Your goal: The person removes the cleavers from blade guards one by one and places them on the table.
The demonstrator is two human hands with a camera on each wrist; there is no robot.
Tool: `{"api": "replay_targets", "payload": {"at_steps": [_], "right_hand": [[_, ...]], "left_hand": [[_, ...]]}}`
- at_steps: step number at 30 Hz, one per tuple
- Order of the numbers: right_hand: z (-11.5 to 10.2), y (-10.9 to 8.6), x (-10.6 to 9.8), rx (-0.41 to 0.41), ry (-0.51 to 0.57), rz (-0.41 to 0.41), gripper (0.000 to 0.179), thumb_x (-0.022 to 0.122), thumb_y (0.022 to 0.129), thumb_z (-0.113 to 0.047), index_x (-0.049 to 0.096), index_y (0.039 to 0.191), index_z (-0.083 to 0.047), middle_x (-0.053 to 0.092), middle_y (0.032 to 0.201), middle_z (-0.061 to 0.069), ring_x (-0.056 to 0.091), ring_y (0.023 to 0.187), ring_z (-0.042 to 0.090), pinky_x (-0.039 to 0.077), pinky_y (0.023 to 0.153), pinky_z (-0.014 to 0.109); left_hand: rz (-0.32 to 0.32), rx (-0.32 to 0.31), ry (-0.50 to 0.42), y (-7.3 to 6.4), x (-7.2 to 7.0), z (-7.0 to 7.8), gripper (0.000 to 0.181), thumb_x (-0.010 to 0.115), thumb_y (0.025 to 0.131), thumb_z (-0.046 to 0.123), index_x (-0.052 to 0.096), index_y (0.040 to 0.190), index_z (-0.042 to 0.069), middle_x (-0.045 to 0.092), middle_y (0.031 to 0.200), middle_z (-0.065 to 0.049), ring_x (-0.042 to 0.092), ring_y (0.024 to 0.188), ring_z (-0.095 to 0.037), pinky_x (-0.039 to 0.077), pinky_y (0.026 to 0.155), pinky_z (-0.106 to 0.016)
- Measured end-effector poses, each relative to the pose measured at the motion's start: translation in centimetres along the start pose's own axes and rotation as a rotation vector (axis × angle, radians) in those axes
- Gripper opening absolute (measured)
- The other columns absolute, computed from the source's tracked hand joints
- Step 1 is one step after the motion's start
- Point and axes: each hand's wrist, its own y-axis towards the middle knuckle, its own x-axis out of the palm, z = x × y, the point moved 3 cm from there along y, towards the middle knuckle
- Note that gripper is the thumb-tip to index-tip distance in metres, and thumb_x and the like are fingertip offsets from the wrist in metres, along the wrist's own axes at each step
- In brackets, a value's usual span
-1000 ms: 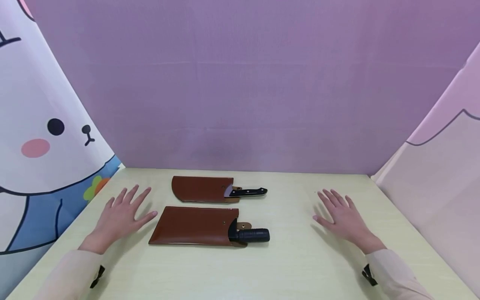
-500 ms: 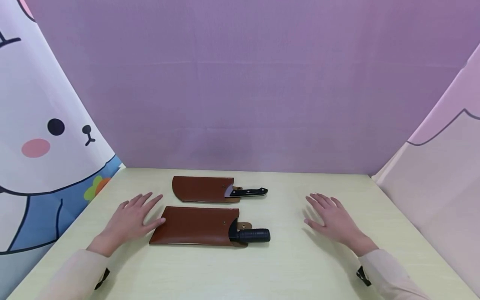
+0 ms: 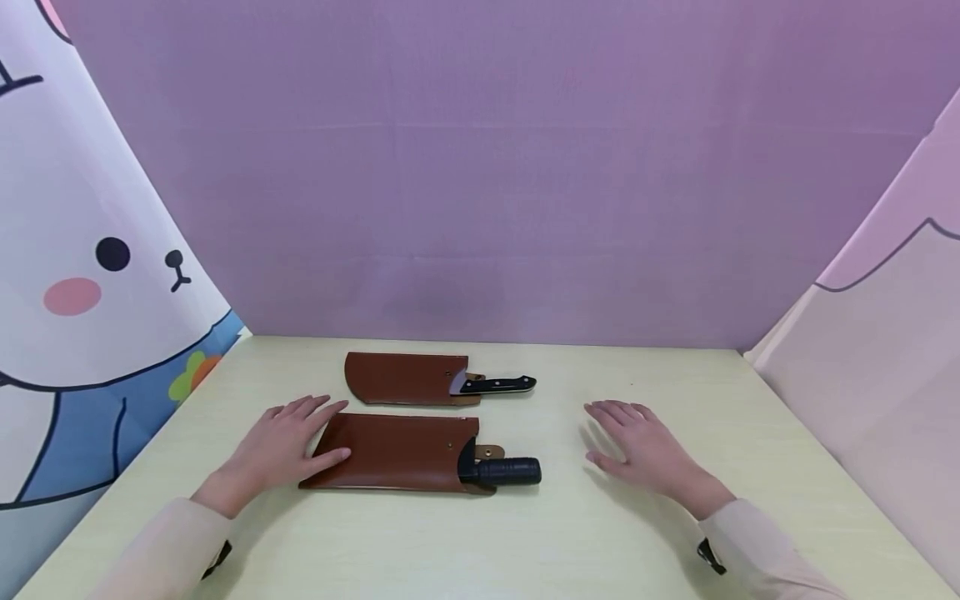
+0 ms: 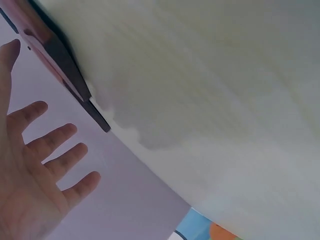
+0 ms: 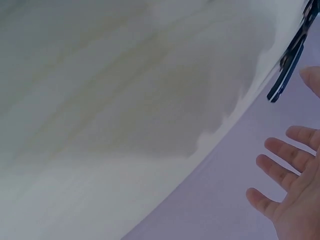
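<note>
Nearest me lies a large brown leather sheath (image 3: 397, 454) holding a cleaver, whose ribbed black handle (image 3: 508, 472) sticks out to the right. Behind it is a smaller brown sheath (image 3: 405, 379) with a knife in it, its black riveted handle (image 3: 498, 384) also pointing right. My left hand (image 3: 277, 446) hovers at the left end of the large sheath, fingers spread, thumb overlapping the leather in the head view. To the right of the handles my right hand (image 3: 637, 446) is held over the table with extended fingers and nothing in it. Both wrist views show spread fingers and bare palms.
A pale wooden table (image 3: 450, 550) carries both sheaths. Behind it rises a purple backdrop (image 3: 487, 167). A cartoon-printed panel (image 3: 135, 333) borders the left side, and a pink and white panel (image 3: 892, 350) the right.
Both hands have moved inward, the left rightward to the large sheath's end and the right leftward toward the handles. The sheathed knives have stayed put.
</note>
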Motion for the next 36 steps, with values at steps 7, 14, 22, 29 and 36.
{"api": "replay_targets", "payload": {"at_steps": [7,14,22,29,36], "right_hand": [[-1.4,0.6,0.4,-0.048,0.029,-0.009,0.064,0.064,0.079,-0.045,0.050,0.129,-0.008,0.057,0.123,0.008,0.052,0.114,0.027,0.039,0.095,0.049],[-3.1,1.3,0.5,-0.109,0.063,-0.035,0.066,0.064,0.078,-0.048,0.050,0.129,-0.008,0.057,0.123,0.007,0.053,0.113,0.025,0.039,0.096,0.046],[-5.0,2.1,0.2,-0.155,0.099,-0.059,0.063,0.064,0.078,-0.049,0.052,0.127,-0.010,0.058,0.121,0.005,0.053,0.113,0.023,0.040,0.095,0.043],[-6.4,2.9,0.3,-0.193,0.107,-0.087,0.062,0.064,0.078,-0.049,0.053,0.126,-0.012,0.058,0.121,0.003,0.053,0.113,0.020,0.040,0.096,0.041],[-7.7,3.8,0.3,-0.230,0.115,-0.105,0.060,0.060,0.080,-0.052,0.053,0.126,-0.014,0.058,0.121,0.000,0.053,0.113,0.017,0.039,0.098,0.039]], "left_hand": [[0.002,0.053,-0.014,0.4,0.0,1.4,0.070,0.058,0.076,0.063,0.051,0.130,0.019,0.054,0.126,-0.013,0.050,0.115,-0.035,0.040,0.088,-0.057],[-0.019,0.087,-0.029,0.9,0.2,2.7,0.069,0.056,0.076,0.065,0.051,0.130,0.023,0.053,0.128,-0.011,0.049,0.116,-0.033,0.040,0.089,-0.055],[-0.020,0.134,-0.047,1.3,0.5,3.7,0.070,0.053,0.076,0.068,0.050,0.131,0.024,0.055,0.126,-0.007,0.051,0.114,-0.028,0.042,0.089,-0.052],[-0.061,0.159,-0.081,1.6,0.7,4.2,0.075,0.047,0.075,0.074,0.048,0.132,0.025,0.053,0.128,-0.003,0.051,0.115,-0.026,0.041,0.090,-0.051],[-0.094,0.189,-0.112,1.9,0.5,4.8,0.080,0.047,0.072,0.077,0.047,0.133,0.025,0.051,0.129,-0.001,0.050,0.116,-0.026,0.041,0.090,-0.051]]}}
